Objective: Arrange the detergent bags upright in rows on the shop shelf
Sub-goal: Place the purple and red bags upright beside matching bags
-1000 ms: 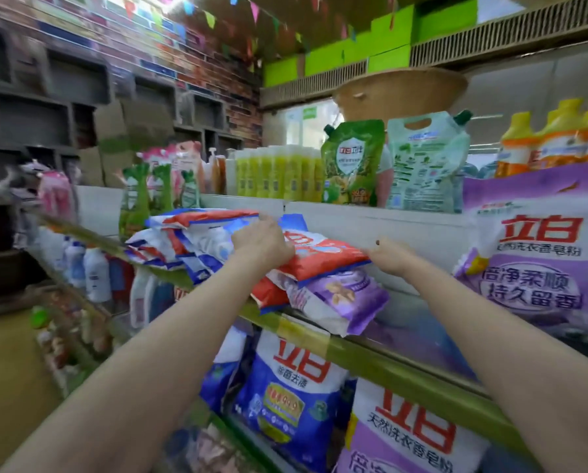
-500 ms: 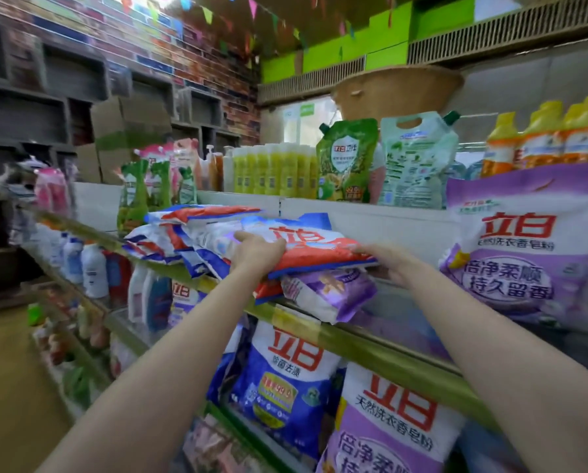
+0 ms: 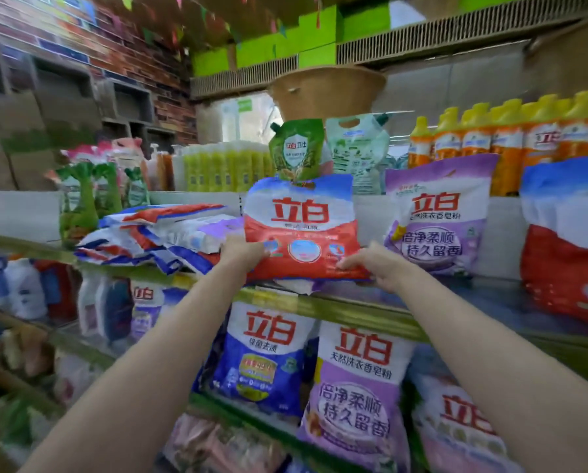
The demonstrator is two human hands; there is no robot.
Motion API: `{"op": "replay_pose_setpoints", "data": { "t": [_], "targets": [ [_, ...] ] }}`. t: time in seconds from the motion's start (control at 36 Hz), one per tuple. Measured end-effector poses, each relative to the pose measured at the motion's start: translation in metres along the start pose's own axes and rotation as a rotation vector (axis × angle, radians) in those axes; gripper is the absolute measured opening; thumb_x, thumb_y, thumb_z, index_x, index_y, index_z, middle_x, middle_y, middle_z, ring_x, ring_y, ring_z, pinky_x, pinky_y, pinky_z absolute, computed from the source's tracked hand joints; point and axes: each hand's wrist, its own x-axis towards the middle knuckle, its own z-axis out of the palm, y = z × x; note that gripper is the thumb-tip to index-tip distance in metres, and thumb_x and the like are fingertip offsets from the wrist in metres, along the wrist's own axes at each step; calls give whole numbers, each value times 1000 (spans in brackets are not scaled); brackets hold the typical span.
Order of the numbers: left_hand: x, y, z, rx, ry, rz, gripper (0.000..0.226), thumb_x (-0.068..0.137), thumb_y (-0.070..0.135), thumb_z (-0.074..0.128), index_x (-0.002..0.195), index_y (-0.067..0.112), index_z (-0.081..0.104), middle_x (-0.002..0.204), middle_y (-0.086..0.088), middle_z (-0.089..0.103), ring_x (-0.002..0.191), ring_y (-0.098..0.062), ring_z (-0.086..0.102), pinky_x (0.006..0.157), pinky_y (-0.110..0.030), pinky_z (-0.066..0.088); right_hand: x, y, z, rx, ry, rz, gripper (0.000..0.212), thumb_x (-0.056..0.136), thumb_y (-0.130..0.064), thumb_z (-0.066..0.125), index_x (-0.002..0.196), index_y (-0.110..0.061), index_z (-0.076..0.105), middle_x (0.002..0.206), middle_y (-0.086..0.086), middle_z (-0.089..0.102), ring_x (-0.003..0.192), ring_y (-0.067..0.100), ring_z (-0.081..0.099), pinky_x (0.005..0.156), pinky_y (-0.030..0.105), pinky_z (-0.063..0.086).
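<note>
I hold the red-and-white detergent bag (image 3: 301, 230) upright at the shelf (image 3: 354, 310) front, my left hand (image 3: 243, 256) closed on its lower left corner, my right hand (image 3: 374, 268) clasping its lower right edge. A pile of flat bags (image 3: 156, 233) lies to its left; a purple bag (image 3: 437, 213) stands to its right.

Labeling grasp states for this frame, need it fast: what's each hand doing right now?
Left hand: closed on the lower left edge of the upright red detergent bag.
Right hand: closed on the same bag's lower right corner.
</note>
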Motion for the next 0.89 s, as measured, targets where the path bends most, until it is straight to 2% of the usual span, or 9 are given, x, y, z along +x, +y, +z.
{"op": "replay_pose_setpoints", "data": {
  "t": [0.06,0.08,0.14,0.22,0.36,0.53,0.69,0.81,0.89],
  "targets": [
    [-12,-2,3,-131,-49,-12,34,73,3,71,105,-1,62,94,-14,58,76,-21,55,59,-30,45,-13,1,-4,14,49,-52,68,47,-5,81,108,2,52,95,15,66,80,25,64,73,37,57],
    [-17,-3,5,-188,-63,-13,42,68,0,70,109,-3,62,97,-16,61,78,-22,56,60,-28,45,-20,1,-5,23,74,-79,58,54,4,78,104,1,49,93,13,64,80,24,62,75,39,56],
    [-27,-2,10,-234,-54,10,43,72,-7,66,115,-3,61,108,-19,65,87,-21,57,69,-29,46,-31,-3,-13,-16,139,-134,48,65,20,67,99,-3,44,89,10,59,77,19,57,68,31,51],
    [-38,10,25,-268,-41,80,46,67,-5,69,112,3,62,105,-14,66,96,-22,61,81,-35,52,-46,-10,-31,-55,212,-225,75,62,26,64,126,0,35,113,18,60,95,24,56,81,38,51],
    [-57,47,74,-166,-116,154,46,71,-2,70,116,3,60,115,-15,65,106,-28,61,87,-35,49,-77,-4,-97,-158,264,-191,67,70,18,68,129,2,43,126,17,58,111,31,58,95,40,48],
    [-95,91,170,-149,-358,214,44,71,-3,67,114,0,61,115,-15,65,109,-29,61,94,-43,50,-136,13,-201,-249,395,-120,59,74,19,63,127,-1,48,120,12,60,102,23,57,89,33,46],
    [-162,140,252,-86,-492,343,42,72,7,64,112,-3,59,115,-18,63,112,-31,58,91,-35,47,-185,31,-306,-373,589,1,61,72,15,67,127,-3,48,124,16,60,112,31,58,99,43,46],
    [-202,157,295,41,-578,454,40,84,11,63,121,-2,53,126,-19,58,118,-32,53,91,-33,41,-219,44,-350,-442,614,141,59,81,9,64,134,-2,40,129,10,54,119,29,52,90,29,43],
    [-217,159,314,107,-594,504,45,87,19,63,125,0,49,129,-21,55,120,-34,51,95,-34,40,-230,57,-365,-543,563,218,63,86,-2,64,140,-1,32,138,13,48,126,28,48,96,27,39]
  ]
}}
